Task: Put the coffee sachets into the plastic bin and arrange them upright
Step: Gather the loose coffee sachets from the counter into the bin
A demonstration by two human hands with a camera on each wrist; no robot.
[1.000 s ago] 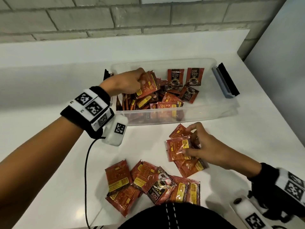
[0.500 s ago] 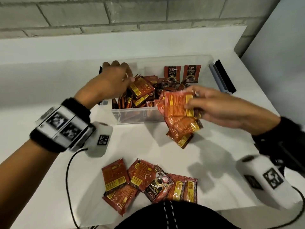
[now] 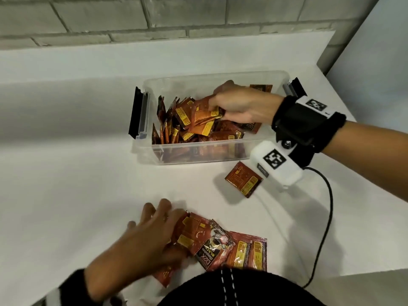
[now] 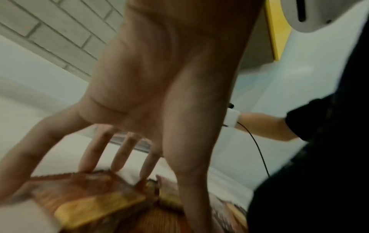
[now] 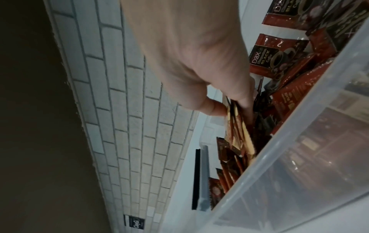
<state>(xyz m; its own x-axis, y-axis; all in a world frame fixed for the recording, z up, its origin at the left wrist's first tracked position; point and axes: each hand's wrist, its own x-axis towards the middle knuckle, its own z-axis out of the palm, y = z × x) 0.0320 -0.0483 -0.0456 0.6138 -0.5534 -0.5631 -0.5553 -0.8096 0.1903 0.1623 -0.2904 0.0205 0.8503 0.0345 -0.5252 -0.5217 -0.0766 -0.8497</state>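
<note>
A clear plastic bin point(image 3: 150, 155) stands on the white table, part-filled with red coffee sachets point(image 3: 170, 127); those at its left end stand on edge, the others lie loose. Inside the bin my right hand point(image 3: 217, 107) pinches a small stack of sachets point(image 3: 203, 115), seen edge-on in the right wrist view between thumb and fingers point(image 5: 235, 108). My left hand point(image 3: 163, 230) lies with spread, straight fingers point(image 4: 127, 151) on the loose pile of sachets point(image 3: 220, 246) near the table's front edge. One lone sachet point(image 3: 244, 182) lies flat just in front of the bin.
Black and grey latch handles stick out at the bin's left end point(image 3: 138, 115) and right end point(image 3: 293, 87). A black cable point(image 3: 326, 217) trails from my right wrist across the table. A brick wall runs behind the counter, and the table ends to the right.
My right hand carried its stack from above the bin's front wall into the bin. A single sachet now lies before the bin. My left hand left the bin and came down onto the near pile.
</note>
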